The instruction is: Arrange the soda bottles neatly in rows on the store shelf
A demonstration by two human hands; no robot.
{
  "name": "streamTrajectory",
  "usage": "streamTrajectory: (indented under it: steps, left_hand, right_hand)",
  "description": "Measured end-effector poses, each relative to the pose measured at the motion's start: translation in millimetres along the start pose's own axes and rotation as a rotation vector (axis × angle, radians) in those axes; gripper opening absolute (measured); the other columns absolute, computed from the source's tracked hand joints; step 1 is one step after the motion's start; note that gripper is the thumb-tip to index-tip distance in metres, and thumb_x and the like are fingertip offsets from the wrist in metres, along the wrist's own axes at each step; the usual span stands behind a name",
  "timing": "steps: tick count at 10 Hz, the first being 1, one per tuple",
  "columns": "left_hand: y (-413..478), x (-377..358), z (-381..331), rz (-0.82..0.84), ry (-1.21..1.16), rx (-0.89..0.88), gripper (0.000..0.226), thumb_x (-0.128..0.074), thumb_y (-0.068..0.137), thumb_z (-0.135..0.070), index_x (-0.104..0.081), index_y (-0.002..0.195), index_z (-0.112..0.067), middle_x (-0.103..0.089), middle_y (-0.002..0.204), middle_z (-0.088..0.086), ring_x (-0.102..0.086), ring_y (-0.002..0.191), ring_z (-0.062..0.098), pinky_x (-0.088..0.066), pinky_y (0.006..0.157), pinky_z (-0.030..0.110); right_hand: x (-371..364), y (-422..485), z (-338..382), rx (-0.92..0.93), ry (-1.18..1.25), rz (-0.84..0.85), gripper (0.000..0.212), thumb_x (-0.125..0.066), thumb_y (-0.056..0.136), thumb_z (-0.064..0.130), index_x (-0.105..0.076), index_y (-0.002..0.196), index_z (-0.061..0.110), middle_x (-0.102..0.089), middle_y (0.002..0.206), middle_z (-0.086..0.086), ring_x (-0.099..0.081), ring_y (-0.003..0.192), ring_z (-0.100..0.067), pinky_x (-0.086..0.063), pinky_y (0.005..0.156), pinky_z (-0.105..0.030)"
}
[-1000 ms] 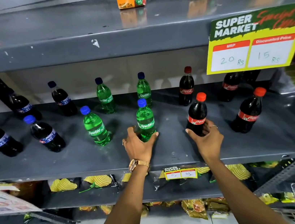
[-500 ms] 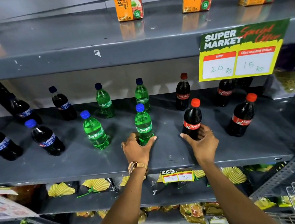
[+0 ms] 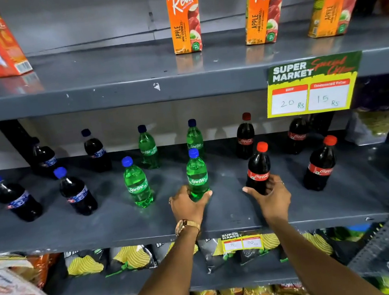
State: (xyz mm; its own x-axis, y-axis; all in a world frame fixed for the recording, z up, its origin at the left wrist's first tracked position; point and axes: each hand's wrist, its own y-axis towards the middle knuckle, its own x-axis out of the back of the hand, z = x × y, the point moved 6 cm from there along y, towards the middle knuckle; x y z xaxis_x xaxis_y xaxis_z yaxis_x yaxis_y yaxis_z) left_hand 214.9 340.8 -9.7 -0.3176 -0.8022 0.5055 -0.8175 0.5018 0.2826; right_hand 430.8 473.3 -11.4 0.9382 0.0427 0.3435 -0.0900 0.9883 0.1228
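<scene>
— What did each grip hold?
— The left hand [image 3: 187,204] was closed around a Sprite [image 3: 197,175], the right hand [image 3: 271,195] around a Coke [image 3: 258,169]. Both bottles stood upright on the shelf [image 3: 114,223], in the front row.
— And beside them?
— Another Sprite [image 3: 137,183] stood left, another Coke [image 3: 321,164] right.

bottles [image 3: 197,175] on shelf [image 3: 114,223] (two rows), cartons [image 3: 184,15] above
</scene>
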Motion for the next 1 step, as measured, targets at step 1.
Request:
streamTrajectory:
  steps: [1]
  left_hand:
    - [5.0,-2.3,3.5,0.051,0.008,0.012,0.057,-0.083,0.05,-0.052,-0.064,0.087,-0.013,-0.073,0.085,0.009,-0.064,0.083,0.031,-0.043,0.084,0.04]
  right_hand:
    - [4.5,-2.7,-1.4,0.016,0.086,-0.018,0.091,-0.09,0.054,0.033,-0.047,0.13,0.009,-0.062,0.127,-0.013,-0.061,0.112,-0.027,-0.05,0.097,-0.046]
